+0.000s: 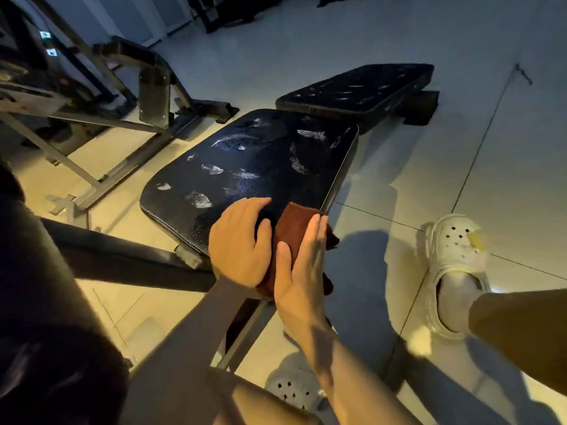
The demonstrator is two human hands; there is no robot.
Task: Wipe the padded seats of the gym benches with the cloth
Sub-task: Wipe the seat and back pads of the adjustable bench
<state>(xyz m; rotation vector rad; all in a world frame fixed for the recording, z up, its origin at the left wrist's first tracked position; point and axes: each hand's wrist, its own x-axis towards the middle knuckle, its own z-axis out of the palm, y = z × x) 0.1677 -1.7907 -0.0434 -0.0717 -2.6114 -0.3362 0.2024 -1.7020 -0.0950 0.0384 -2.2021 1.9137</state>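
Note:
A black padded bench seat (254,161) with worn whitish patches fills the middle of the view. A second black pad (359,92) lies beyond it, further right. A folded brown cloth (291,231) sits at the near right corner of the closer seat, partly hanging over its edge. My left hand (239,246) rests on the seat's near edge with the thumb against the cloth. My right hand (302,268) lies flat along the cloth's right side, fingers straight, so the cloth is pressed between both hands.
Grey metal gym machine frames (101,96) stand to the left. The bench's steel legs (245,329) run beneath my arms. My feet in pale perforated clogs (454,271) stand on the tiled floor (399,41), one right of the bench, one below it.

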